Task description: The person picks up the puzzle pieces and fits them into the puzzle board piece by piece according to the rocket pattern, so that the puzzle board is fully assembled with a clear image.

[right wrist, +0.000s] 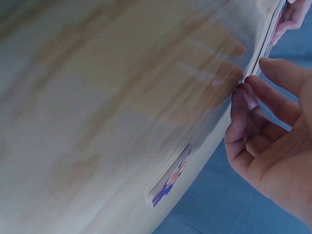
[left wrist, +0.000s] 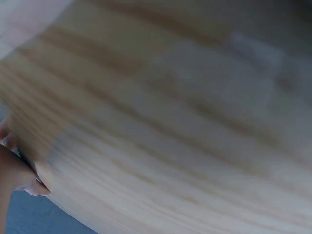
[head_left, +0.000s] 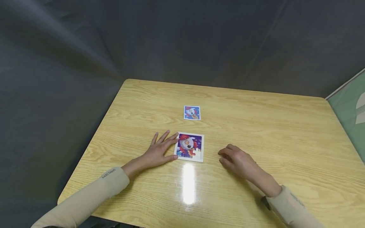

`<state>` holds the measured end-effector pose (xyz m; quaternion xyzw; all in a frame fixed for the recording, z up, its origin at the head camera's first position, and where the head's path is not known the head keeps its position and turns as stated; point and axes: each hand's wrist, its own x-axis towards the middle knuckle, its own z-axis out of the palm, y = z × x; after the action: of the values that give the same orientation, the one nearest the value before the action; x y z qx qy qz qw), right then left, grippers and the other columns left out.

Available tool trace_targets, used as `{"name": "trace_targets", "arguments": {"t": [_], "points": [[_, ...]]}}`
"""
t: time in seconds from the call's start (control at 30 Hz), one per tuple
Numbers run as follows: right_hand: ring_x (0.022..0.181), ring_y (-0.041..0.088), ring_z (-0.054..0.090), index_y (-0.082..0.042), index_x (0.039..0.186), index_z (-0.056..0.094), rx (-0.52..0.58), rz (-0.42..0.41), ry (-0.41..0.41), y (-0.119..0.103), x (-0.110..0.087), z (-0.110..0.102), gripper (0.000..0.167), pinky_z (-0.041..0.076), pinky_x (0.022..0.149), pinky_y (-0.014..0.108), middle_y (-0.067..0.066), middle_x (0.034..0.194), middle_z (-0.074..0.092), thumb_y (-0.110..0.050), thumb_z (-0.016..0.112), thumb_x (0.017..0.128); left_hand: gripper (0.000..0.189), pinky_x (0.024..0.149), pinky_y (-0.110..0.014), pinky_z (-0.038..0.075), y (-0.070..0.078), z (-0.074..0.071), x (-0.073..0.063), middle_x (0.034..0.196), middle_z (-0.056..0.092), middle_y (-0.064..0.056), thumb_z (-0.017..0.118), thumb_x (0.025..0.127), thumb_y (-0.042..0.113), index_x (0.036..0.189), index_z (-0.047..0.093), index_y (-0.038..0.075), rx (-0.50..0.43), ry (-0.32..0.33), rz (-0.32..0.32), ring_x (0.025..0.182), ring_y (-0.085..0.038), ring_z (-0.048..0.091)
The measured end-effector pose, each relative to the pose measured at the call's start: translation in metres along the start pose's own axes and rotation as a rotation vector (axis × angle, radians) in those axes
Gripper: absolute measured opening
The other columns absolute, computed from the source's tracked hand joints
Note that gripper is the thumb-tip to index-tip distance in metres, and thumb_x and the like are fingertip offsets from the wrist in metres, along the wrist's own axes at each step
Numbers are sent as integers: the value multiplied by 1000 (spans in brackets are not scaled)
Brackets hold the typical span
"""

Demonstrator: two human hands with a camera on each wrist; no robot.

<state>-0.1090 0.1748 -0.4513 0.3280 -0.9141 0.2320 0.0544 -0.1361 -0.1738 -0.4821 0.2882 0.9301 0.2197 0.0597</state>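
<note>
A square jigsaw board (head_left: 189, 147) with a pale frame lies on the table, its picture showing a round white figure against purple. A pale gap (head_left: 197, 154) shows at its lower right corner. My left hand (head_left: 156, 153) rests flat at the board's left side, fingers spread, fingertips and thumb at the frame. To the right of the board is my right hand (head_left: 236, 160), low over the table with loosely bent fingers. In the right wrist view its thumb (right wrist: 280, 70) stands apart from the index finger, and nothing shows between them.
A smaller picture card (head_left: 192, 113) lies behind the board, and shows edge-on in the right wrist view. Light glares off the wooden table (head_left: 285, 136) in front of the board. Dark fabric (head_left: 182, 41) hangs beyond the far edge, with a green panel (head_left: 349, 117) at right.
</note>
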Motion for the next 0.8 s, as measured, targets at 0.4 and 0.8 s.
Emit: {"name": "trace_targets", "arguments": {"t": [0.4,0.8], "points": [[75,8,54,-3,103,70,-2,-30,-7,-9,10,9,22,53,64,25,0,89,60,-9,75,82,67,114,-57,-11,-1,2,-1,160,18,5,56,92,54,145,41,17,-10,14,13,148,-26,3],[74,14,58,0,101,69,-34,-47,50,-1,1,-14,28,53,60,25,5,89,62,-2,80,75,67,114,-54,-12,-2,3,1,160,16,8,54,92,56,146,40,18,-6,9,11,148,-24,1]]}}
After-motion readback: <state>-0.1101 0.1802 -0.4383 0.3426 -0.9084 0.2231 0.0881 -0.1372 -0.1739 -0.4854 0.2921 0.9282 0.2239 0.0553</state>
